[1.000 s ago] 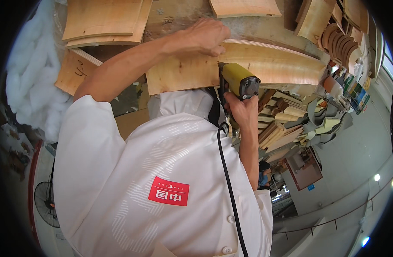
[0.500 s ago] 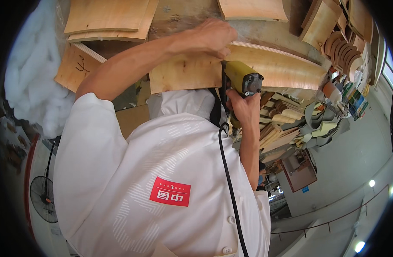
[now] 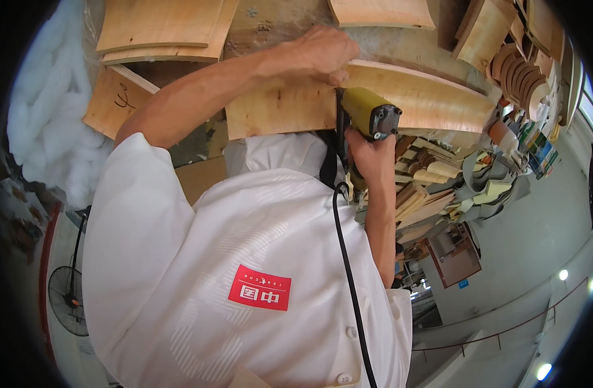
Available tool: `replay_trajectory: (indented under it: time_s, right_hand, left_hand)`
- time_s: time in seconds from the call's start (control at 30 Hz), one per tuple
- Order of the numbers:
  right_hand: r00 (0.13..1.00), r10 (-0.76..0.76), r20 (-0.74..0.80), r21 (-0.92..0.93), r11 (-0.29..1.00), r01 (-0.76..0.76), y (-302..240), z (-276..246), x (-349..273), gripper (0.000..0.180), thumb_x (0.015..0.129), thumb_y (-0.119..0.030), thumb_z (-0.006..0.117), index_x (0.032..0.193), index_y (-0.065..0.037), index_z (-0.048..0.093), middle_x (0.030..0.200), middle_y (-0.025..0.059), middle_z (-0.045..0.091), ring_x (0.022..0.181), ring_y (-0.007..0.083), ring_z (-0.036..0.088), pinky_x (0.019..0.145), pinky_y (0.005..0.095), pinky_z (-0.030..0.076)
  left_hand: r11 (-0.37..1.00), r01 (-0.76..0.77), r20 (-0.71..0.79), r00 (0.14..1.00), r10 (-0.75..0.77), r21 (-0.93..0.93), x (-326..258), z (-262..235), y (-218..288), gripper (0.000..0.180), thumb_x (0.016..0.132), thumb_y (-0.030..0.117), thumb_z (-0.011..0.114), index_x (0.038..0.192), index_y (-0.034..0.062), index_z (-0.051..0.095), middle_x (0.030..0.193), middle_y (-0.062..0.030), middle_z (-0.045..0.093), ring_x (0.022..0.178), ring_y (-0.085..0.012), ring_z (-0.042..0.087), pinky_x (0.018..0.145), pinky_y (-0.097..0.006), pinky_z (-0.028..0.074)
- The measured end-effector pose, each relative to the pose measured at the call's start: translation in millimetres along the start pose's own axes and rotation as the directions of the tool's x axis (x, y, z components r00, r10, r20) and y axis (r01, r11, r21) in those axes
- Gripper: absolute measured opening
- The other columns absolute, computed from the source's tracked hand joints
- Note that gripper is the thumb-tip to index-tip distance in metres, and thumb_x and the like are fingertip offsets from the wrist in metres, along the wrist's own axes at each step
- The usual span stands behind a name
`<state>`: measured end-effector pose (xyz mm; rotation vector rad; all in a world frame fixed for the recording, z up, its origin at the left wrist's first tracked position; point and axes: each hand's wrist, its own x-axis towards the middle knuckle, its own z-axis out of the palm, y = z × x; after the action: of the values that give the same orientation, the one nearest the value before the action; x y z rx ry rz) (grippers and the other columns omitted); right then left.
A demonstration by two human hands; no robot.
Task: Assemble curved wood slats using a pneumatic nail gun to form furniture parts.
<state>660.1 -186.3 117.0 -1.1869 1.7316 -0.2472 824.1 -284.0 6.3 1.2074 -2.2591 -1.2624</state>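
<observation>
My right hand (image 3: 372, 155) is wrapped round the handle of a yellow and black air nail gun (image 3: 367, 110), whose black hose (image 3: 348, 252) runs down over my white shirt. The gun's narrow black nose stands against the face of a plywood piece (image 3: 280, 110), close to where it meets a long curved plywood board (image 3: 425, 97). Above the nose, my left hand (image 3: 325, 52) is closed, its curled fingers at the upper edge where the two pieces meet. That hand's fingertips are partly hidden, and so is the gun's tip.
Stacked curved panels (image 3: 160, 26) lie at the far left, with a marked board (image 3: 118, 100) below them. Another panel (image 3: 383, 13) lies at the top. White fluffy stuffing (image 3: 51, 116) bulges at the left. Curved wood offcuts (image 3: 519, 81) are piled at the right; a fan (image 3: 67, 297) stands lower left.
The nail gun and my right hand have shifted very slightly to the right, and the gun's body has tilted a little. My left hand stays at the same joint.
</observation>
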Motion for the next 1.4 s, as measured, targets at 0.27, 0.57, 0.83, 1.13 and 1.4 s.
replay_trajectory:
  time_s: [0.27, 0.57, 0.83, 1.13, 1.4]
  right_hand:
    - [0.969, 0.198, -0.146, 0.283, 0.947, -0.151, -2.9, -30.0, -30.9, 0.036, 0.075, 0.003, 0.060, 0.111, 0.002, 0.059, 0.094, 0.0086, 0.065, 0.053, 0.0138, 0.056, 0.049, 0.0265, 0.043]
    - [0.939, 0.160, -0.304, 0.245, 0.966, -0.085, 31.0, -64.5, -51.5, 0.030, 0.075, 0.001, 0.061, 0.105, 0.000, 0.061, 0.083, 0.0054, 0.062, 0.054, 0.0124, 0.056, 0.049, 0.0272, 0.044]
    - [0.954, 0.029, -0.297, 0.319, 0.945, 0.070, 82.7, -112.5, -49.8, 0.034, 0.075, 0.006, 0.059, 0.108, 0.000, 0.061, 0.086, 0.0062, 0.064, 0.052, 0.0127, 0.054, 0.048, 0.0266, 0.043]
    - [0.967, -0.031, -0.252, 0.336, 0.935, 0.117, 123.2, -150.3, -38.4, 0.026, 0.076, 0.000, 0.062, 0.102, 0.001, 0.064, 0.074, 0.0034, 0.061, 0.052, 0.0109, 0.054, 0.048, 0.0255, 0.042]
    - [0.970, -0.102, -0.221, 0.376, 0.909, 0.182, 147.2, -183.2, -39.1, 0.028, 0.076, -0.001, 0.065, 0.104, 0.001, 0.064, 0.076, 0.0044, 0.062, 0.057, 0.0105, 0.056, 0.051, 0.0250, 0.043]
  left_hand:
    - [1.000, 0.025, 0.058, 0.998, -0.024, -0.017, 0.6, 4.4, -5.4, 0.030, 0.065, 0.026, 0.070, 0.081, -0.0002, 0.066, 0.075, -0.0215, 0.064, 0.076, -0.0398, 0.062, 0.068, -0.048, 0.049]
    - [0.997, 0.065, -0.070, 0.996, -0.062, 0.043, -11.8, -1.2, 5.5, 0.032, 0.067, 0.025, 0.074, 0.091, 0.0038, 0.067, 0.083, -0.0156, 0.067, 0.080, -0.0339, 0.064, 0.071, -0.042, 0.051]
    - [0.954, 0.064, -0.605, 0.785, 0.133, 0.292, -91.3, 37.4, 63.8, 0.041, 0.068, 0.032, 0.078, 0.097, 0.0053, 0.066, 0.093, -0.0108, 0.066, 0.081, -0.0292, 0.065, 0.070, -0.038, 0.052]
    - [0.842, 0.120, -0.512, 0.835, 0.201, 0.526, -90.2, 98.8, 89.5, 0.030, 0.068, 0.012, 0.070, 0.096, 0.0032, 0.064, 0.094, -0.0092, 0.065, 0.083, -0.0255, 0.064, 0.067, -0.035, 0.053]
    - [0.814, 0.139, -0.507, 0.837, 0.209, 0.564, -89.8, 81.6, 103.2, 0.031, 0.065, 0.003, 0.069, 0.096, 0.0026, 0.066, 0.089, -0.0101, 0.067, 0.081, -0.0268, 0.066, 0.068, -0.035, 0.054]
